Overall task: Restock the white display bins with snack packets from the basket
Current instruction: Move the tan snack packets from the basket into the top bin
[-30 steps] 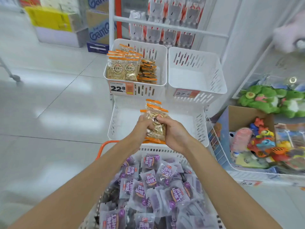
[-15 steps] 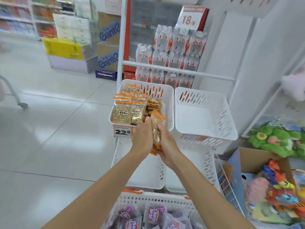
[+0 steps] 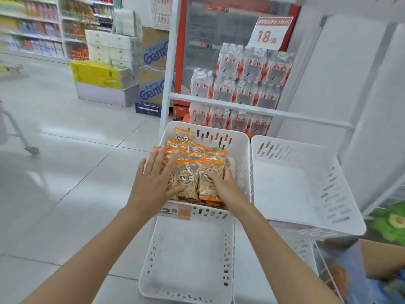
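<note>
Packets (image 3: 189, 179) under left hand (image 3: 153, 183), right hand (image 3: 224, 188) seemingly pinching one

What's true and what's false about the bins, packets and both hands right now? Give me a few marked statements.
1. The upper left bin holds orange-topped snack packets. True.
2. The upper right bin is full of packets. False: no packets show in it.
3. The left hand lies on the packets with fingers straight and spread. True.
4. The right hand lifts a packet high above the bins. False: it touches a packet inside the upper left bin.
</note>
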`<action>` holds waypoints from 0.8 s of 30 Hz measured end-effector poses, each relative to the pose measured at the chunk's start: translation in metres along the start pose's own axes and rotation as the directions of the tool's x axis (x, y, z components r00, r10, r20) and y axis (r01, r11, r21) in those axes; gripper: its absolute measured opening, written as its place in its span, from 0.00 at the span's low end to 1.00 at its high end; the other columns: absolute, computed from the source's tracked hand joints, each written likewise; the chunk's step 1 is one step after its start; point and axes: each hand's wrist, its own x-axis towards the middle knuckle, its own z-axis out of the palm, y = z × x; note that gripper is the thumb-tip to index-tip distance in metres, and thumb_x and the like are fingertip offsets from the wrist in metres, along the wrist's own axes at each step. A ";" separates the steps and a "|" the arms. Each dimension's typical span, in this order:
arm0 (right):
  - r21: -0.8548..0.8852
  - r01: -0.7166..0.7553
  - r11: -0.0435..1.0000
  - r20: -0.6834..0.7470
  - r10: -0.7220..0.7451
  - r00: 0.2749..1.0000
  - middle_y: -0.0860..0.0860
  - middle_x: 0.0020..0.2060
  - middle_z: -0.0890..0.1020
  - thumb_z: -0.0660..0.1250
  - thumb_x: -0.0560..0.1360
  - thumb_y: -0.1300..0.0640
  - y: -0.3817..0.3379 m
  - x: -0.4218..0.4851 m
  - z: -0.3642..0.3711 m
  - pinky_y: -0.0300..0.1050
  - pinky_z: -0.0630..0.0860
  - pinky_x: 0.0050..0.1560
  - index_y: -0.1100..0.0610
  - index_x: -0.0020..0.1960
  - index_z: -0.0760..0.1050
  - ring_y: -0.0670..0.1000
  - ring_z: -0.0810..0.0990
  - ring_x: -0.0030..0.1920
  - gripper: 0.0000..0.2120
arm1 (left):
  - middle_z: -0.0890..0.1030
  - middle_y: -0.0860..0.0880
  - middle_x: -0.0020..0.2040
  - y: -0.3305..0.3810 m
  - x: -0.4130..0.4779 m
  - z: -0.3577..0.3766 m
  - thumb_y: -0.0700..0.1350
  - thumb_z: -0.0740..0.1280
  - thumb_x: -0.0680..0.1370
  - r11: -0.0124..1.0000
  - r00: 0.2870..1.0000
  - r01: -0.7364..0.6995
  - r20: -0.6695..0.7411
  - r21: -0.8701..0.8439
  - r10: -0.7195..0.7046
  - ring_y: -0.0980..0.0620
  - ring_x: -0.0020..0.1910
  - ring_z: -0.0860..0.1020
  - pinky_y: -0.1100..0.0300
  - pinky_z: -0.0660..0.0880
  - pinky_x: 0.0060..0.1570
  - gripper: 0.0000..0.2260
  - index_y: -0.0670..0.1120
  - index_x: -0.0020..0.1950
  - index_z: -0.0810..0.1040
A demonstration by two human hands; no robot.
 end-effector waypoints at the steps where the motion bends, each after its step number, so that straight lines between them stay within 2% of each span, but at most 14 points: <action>1: 0.040 -0.010 0.999 0.000 0.010 1.000 0.46 0.63 0.77 0.65 0.75 0.47 0.003 0.003 -0.001 0.57 0.75 0.64 0.43 0.73 0.60 0.51 0.78 0.60 0.29 | 0.57 0.41 0.79 -0.002 0.001 -0.001 0.72 0.44 0.76 1.000 1.000 -0.005 0.011 -0.005 0.005 0.41 0.78 0.56 0.39 0.58 0.72 0.38 0.52 0.80 0.52; 5: 0.023 -0.054 0.998 0.122 0.051 0.991 0.52 0.73 0.69 0.69 0.67 0.51 0.006 0.002 -0.011 0.61 0.75 0.64 0.38 0.78 0.48 0.57 0.76 0.65 0.46 | 0.56 0.43 0.80 -0.006 0.004 -0.001 0.74 0.44 0.74 0.999 0.999 -0.004 0.041 -0.035 0.005 0.43 0.79 0.54 0.38 0.58 0.73 0.40 0.53 0.80 0.50; 8: -0.055 -0.013 0.998 0.177 0.022 0.984 0.45 0.74 0.63 0.68 0.72 0.56 0.007 -0.006 -0.020 0.51 0.78 0.58 0.40 0.79 0.41 0.48 0.79 0.57 0.47 | 0.51 0.46 0.81 -0.005 0.003 -0.001 0.76 0.46 0.71 0.997 0.999 0.012 0.035 -0.077 -0.010 0.46 0.80 0.47 0.41 0.52 0.75 0.43 0.54 0.81 0.47; 9: -0.097 0.007 0.995 0.203 0.013 0.979 0.43 0.74 0.61 0.70 0.71 0.55 0.008 -0.007 -0.022 0.50 0.75 0.61 0.40 0.79 0.39 0.48 0.77 0.60 0.50 | 0.50 0.46 0.81 -0.004 0.002 -0.002 0.77 0.48 0.70 0.995 0.999 0.014 0.032 -0.097 -0.011 0.47 0.80 0.46 0.42 0.50 0.76 0.44 0.55 0.81 0.47; 11: -0.178 0.008 0.984 0.238 0.036 0.970 0.44 0.77 0.61 0.75 0.63 0.48 0.008 -0.008 -0.028 0.55 0.71 0.68 0.40 0.79 0.39 0.52 0.71 0.69 0.57 | 0.50 0.46 0.81 -0.003 0.000 -0.005 0.77 0.51 0.68 0.990 1.000 0.017 0.016 -0.136 -0.015 0.46 0.80 0.46 0.42 0.50 0.75 0.47 0.54 0.81 0.48; 12: -0.225 0.013 0.974 0.232 0.041 0.972 0.49 0.76 0.64 0.77 0.62 0.46 0.007 -0.008 -0.030 0.58 0.71 0.69 0.43 0.79 0.42 0.54 0.70 0.70 0.57 | 0.50 0.46 0.81 -0.002 -0.001 -0.006 0.78 0.52 0.67 0.989 1.000 0.020 0.006 -0.149 -0.019 0.46 0.80 0.47 0.41 0.50 0.75 0.48 0.54 0.81 0.48; 13: -0.264 0.027 0.964 0.211 0.030 0.977 0.54 0.74 0.66 0.77 0.66 0.47 0.007 -0.008 -0.033 0.59 0.71 0.68 0.48 0.79 0.48 0.57 0.71 0.70 0.52 | 0.50 0.46 0.81 0.000 -0.002 -0.007 0.78 0.53 0.67 0.987 1.000 0.025 0.001 -0.158 -0.025 0.45 0.80 0.47 0.41 0.51 0.75 0.48 0.55 0.80 0.49; 14: -0.299 0.048 0.953 0.163 0.002 0.987 0.56 0.72 0.68 0.75 0.71 0.50 0.006 -0.010 -0.033 0.58 0.72 0.67 0.50 0.76 0.54 0.58 0.72 0.68 0.42 | 0.50 0.46 0.81 0.001 -0.001 -0.007 0.79 0.55 0.66 0.985 0.999 0.033 -0.001 -0.170 -0.033 0.45 0.80 0.47 0.40 0.51 0.75 0.49 0.55 0.80 0.49; 15: -0.312 0.074 0.947 0.106 -0.042 0.994 0.55 0.69 0.72 0.73 0.75 0.52 0.007 -0.011 -0.034 0.54 0.74 0.65 0.50 0.72 0.58 0.56 0.74 0.66 0.33 | 0.50 0.46 0.81 0.002 -0.001 -0.007 0.79 0.57 0.65 0.982 0.999 0.045 0.003 -0.185 -0.045 0.45 0.80 0.47 0.39 0.51 0.75 0.50 0.55 0.80 0.49; 16: -0.324 0.089 0.942 0.060 -0.074 0.995 0.51 0.67 0.74 0.70 0.77 0.53 0.010 -0.013 -0.032 0.49 0.75 0.61 0.50 0.73 0.58 0.52 0.76 0.62 0.30 | 0.49 0.45 0.81 0.004 -0.001 -0.007 0.79 0.59 0.65 0.978 0.998 0.060 0.007 -0.201 -0.059 0.44 0.80 0.46 0.39 0.52 0.75 0.51 0.55 0.80 0.49; 19: -0.355 0.131 0.926 0.101 -0.101 0.990 0.49 0.64 0.74 0.70 0.77 0.53 0.018 -0.018 -0.026 0.37 0.74 0.49 0.51 0.74 0.55 0.46 0.77 0.56 0.32 | 0.50 0.44 0.81 0.009 0.001 -0.006 0.75 0.63 0.62 0.967 0.994 0.106 -0.001 -0.234 -0.109 0.44 0.80 0.46 0.38 0.53 0.75 0.53 0.53 0.80 0.51; 20: -0.328 0.138 0.935 0.110 -0.107 0.988 0.49 0.66 0.73 0.73 0.75 0.54 0.019 -0.020 -0.025 0.35 0.74 0.49 0.50 0.75 0.54 0.47 0.76 0.60 0.37 | 0.50 0.44 0.81 0.010 0.002 -0.006 0.75 0.64 0.62 0.963 0.993 0.114 -0.006 -0.243 -0.119 0.44 0.80 0.47 0.38 0.53 0.75 0.53 0.53 0.80 0.51; 22: -0.257 0.141 0.956 0.090 -0.122 0.988 0.48 0.69 0.70 0.77 0.68 0.52 0.020 -0.018 -0.028 0.39 0.75 0.57 0.46 0.77 0.52 0.49 0.73 0.66 0.47 | 0.50 0.44 0.81 0.011 0.002 -0.005 0.74 0.66 0.62 0.957 0.992 0.114 -0.014 -0.267 -0.123 0.44 0.80 0.47 0.39 0.53 0.75 0.53 0.52 0.80 0.51; 24: -0.228 0.146 0.963 0.085 -0.130 0.988 0.44 0.67 0.71 0.77 0.68 0.53 0.017 -0.021 -0.030 0.38 0.74 0.55 0.43 0.75 0.53 0.47 0.72 0.66 0.45 | 0.50 0.44 0.81 0.011 0.001 -0.005 0.73 0.66 0.62 0.951 0.993 0.104 -0.023 -0.291 -0.116 0.44 0.80 0.46 0.40 0.52 0.75 0.53 0.52 0.80 0.51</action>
